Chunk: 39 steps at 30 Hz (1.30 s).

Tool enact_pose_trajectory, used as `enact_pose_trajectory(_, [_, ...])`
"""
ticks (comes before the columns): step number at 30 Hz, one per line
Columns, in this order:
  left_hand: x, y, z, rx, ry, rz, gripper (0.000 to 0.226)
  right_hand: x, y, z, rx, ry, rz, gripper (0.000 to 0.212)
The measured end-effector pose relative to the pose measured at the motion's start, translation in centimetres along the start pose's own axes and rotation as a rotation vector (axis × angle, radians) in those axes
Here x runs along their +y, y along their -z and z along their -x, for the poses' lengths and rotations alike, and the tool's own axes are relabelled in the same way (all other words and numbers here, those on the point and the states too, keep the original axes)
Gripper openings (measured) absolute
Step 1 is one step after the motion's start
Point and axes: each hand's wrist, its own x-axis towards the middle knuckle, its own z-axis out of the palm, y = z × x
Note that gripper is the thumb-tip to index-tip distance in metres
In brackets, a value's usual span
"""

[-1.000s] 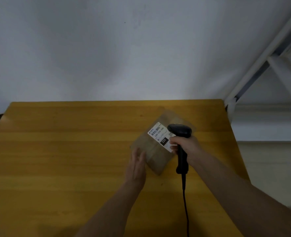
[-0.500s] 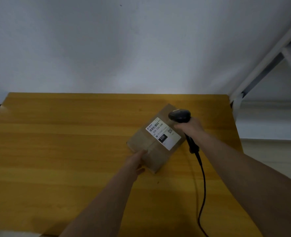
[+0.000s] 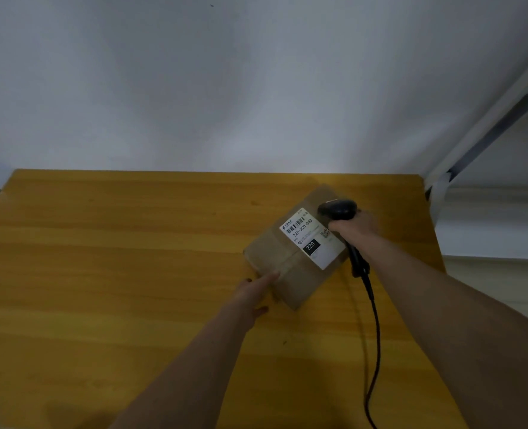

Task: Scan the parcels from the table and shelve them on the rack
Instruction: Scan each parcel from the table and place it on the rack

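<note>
Gripping the scanner [image 3: 340,209] in my right hand [image 3: 354,226], I see the parcel [image 3: 290,258] running 7-to-1 o'clock, my left hand [image 3: 251,294] touching its 7 o'clock corner, fingers straight.

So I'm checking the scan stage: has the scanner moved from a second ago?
Yes. The scanner, gripped by the right hand, has swung off the label toward the parcel's far right edge, its handle now low near the table.
</note>
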Motion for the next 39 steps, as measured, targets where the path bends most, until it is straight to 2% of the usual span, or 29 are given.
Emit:
enact_pose_trajectory(3, [0.1,-0.8,-0.2,-0.036,0.003,0.015,0.071,-1.1,0.7,1.1,0.012,-0.002,-0.004,0.034])
enact_pose_trajectory(7, [0.0,-1.6,0.0,-0.038,-0.047,0.022,0.06,-0.7,0.6,1.7,-0.046,-0.019,-0.062,0.029])
enact_pose_trajectory(11, [0.6,-1.3,0.6,0.039,-0.125,0.103,0.068,0.3,1.0,3.4,-0.055,-0.027,-0.184,0.022])
enact_pose_trajectory(18, [3.6,2.8,2.5,-0.019,-0.157,0.163,0.077,-0.5,2.2,9.2,-0.084,0.051,-0.384,0.02])
enact_pose_trajectory(21, [6.0,4.4,4.3,-0.047,-0.209,0.198,0.077,-2.1,3.0,12.4,-0.102,0.156,-0.43,0.022])
enact_pose_trajectory(25, [9.5,5.3,7.5,-0.104,-0.338,0.238,0.074,-4.7,3.8,17.4,0.001,0.351,-0.531,0.031])
enact_pose_trajectory(29, [12.1,5.8,10.5,-0.134,-0.431,0.23,0.081,-5.9,4.4,22.0,-0.083,0.42,-0.484,0.012])
enact_pose_trajectory(34, [13.3,6.2,13.2,-0.185,-0.509,0.23,0.084,-6.8,4.8,26.0,-0.017,0.491,-0.411,0.023])
enact_pose_trajectory(39, [13.5,7.0,15.1,-0.205,-0.562,0.187,0.09,-6.7,5.5,28.0,0.018,0.494,-0.459,0.021])
